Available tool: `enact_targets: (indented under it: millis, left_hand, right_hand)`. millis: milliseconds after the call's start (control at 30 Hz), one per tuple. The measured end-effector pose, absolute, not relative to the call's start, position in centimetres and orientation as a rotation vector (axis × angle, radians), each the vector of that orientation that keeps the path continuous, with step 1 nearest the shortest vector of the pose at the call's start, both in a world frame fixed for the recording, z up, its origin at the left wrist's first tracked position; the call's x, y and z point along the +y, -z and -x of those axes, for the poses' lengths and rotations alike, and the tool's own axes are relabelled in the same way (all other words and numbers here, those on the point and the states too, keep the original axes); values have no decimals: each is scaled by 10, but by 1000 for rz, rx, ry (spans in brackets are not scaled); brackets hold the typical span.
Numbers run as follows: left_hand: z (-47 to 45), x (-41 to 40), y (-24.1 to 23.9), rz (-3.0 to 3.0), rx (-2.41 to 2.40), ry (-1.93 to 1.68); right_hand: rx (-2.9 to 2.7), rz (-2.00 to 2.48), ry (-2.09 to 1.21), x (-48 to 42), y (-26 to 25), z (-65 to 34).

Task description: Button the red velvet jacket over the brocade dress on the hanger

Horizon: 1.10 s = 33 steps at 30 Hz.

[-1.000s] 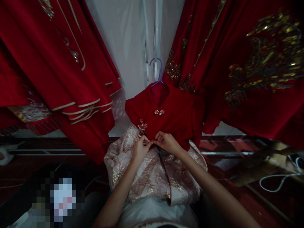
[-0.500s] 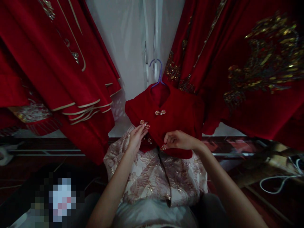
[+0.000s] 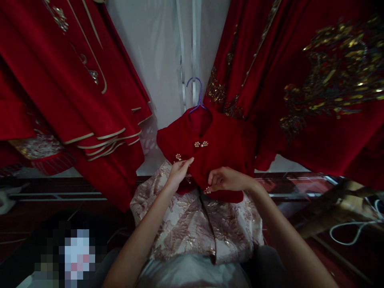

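A small red jacket (image 3: 231, 136) with a stand collar hangs on a purple hanger (image 3: 200, 96) in front of me. Its neck is joined by a beaded flower clasp (image 3: 201, 144). Lower down the front is parted, and another beaded flower ornament (image 3: 178, 157) shows beside my left fingers. My left hand (image 3: 179, 173) is closed at the jacket's left front, fingertips together near the opening. With bent fingers, my right hand (image 3: 226, 179) pinches the other front edge, just by a beaded clasp piece (image 3: 207, 190). Behind the jacket's hem, a pale brocade garment (image 3: 180, 228) lies over my lap.
Long red garments with cream piping (image 3: 102, 108) hang at the left. On the right hangs red cloth with gold sequin embroidery (image 3: 336, 68). A white cord (image 3: 345, 240) loops beside wooden pieces (image 3: 318, 216) at lower right.
My left hand has shifted right and slightly up, from the beaded ornament toward the front opening. My right hand stays at the opposite edge. The view has moved slightly.
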<state>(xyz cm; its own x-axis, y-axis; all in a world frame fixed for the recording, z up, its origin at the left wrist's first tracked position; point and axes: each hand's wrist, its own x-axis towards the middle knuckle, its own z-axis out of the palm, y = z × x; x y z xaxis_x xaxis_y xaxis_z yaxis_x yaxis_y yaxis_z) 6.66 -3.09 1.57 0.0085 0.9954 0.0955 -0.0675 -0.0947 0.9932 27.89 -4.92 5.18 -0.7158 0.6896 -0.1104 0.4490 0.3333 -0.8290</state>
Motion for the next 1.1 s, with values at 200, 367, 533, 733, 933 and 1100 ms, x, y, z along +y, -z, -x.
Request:
enact_targets:
  millis: [200, 367, 533, 733, 933, 1100]
  left_hand:
    - [-75, -14, -70, -2221, 1308, -1519]
    - [-75, 1, -97, -2809, 1299, -1187]
    - [-76, 14, -108, -2874, 1208, -1071]
    - [-80, 23, -109, -2701, 1139, -1145]
    - [-82, 28, -110, -2647, 1167, -1169]
    - [-76, 26, -117, -2779, 1092, -1107]
  right_hand:
    - [-2399, 1160, -1449, -55, -66, -295]
    - [-2394, 1185, -1491, -56, -70, -300]
    - [-2352, 1140, -1470, -54, -69, -307]
    - [-2313, 1162, -1287, -51, -69, -312]
    - [-2331, 1160, -1231, -54, -73, -307]
    - [-2310, 1112, -1210, -57, -78, -304]
